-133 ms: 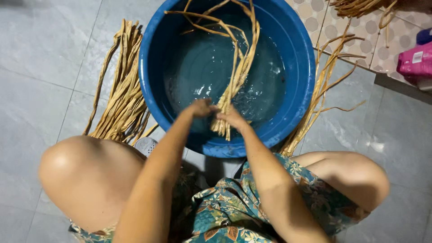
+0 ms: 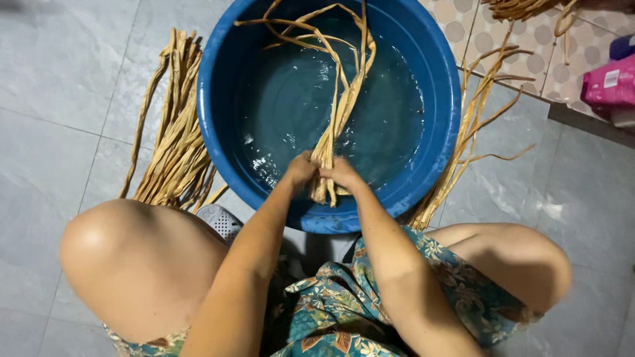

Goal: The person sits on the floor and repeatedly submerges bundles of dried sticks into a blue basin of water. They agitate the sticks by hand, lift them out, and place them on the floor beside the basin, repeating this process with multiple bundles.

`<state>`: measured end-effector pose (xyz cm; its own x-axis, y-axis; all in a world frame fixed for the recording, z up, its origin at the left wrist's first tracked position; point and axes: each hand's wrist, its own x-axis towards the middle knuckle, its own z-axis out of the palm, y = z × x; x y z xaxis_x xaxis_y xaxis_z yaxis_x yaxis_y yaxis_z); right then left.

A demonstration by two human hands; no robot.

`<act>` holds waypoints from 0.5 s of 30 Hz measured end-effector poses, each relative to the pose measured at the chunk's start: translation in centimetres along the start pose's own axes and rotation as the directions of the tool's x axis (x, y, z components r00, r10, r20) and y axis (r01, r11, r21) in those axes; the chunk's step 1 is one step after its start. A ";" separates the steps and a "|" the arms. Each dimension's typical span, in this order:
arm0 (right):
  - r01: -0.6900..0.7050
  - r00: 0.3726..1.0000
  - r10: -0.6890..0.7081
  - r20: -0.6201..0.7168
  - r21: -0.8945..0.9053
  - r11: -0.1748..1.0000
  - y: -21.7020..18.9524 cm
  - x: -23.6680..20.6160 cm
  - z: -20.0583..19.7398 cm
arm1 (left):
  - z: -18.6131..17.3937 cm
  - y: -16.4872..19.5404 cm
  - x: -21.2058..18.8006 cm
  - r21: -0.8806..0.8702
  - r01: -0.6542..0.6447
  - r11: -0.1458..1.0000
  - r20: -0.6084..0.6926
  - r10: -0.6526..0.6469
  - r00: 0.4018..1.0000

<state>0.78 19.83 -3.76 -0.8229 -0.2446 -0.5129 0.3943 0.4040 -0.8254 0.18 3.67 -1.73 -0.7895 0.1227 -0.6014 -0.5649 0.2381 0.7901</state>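
Straw strands (image 2: pixel 340 112) sit pinched in both hands' grip (image 2: pixel 301 168) (image 2: pixel 340 173), trailing into the blue basin (image 2: pixel 443 119).

Home wash area: grey tile floor (image 2: pixel 53 86), patterned tiles (image 2: pixel 503 39) beyond clasped hands, blue tub (image 2: pixel 443 99) holding water, pink plastic container (image 2: pixel 612 82) far right, dried strips (image 2: pixel 175 145) piled left.

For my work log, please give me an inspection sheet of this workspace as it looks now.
Surface: grey tiled floor, wet patches at right.
Job's things: blue basin holding water; bundle of tan strips partly in it.
Clutter: strip pile left of the basin; more strips at right; pink container at the far right edge.
Grippers: left hand and right hand both grip the bundle's near end.
Cables: nothing seen.
Surroundings: patterned tiles at upper right.
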 end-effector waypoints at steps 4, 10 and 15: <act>-0.113 0.930 0.185 -0.316 0.234 0.966 0.3 0.2 -2.5 | -1.3 -0.5 0.6 0.163 0.096 0.982 -0.085 -0.083 0.993; -0.129 0.761 0.191 -0.620 0.143 0.981 -0.5 0.4 -0.9 | -2.8 -1.1 1.0 -0.310 0.113 0.944 0.062 -0.099 0.993; -0.210 0.978 0.184 0.101 0.468 0.858 0.0 -0.4 0.9 | -1.8 -1.3 0.3 0.301 0.298 0.906 0.172 -0.359 0.917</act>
<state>1.45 19.14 -3.78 -0.6906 -0.2541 -0.6771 0.7027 -0.0146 -0.7113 0.30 1.65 -2.72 -0.4798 0.1929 -0.8559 -0.6750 0.5421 0.5005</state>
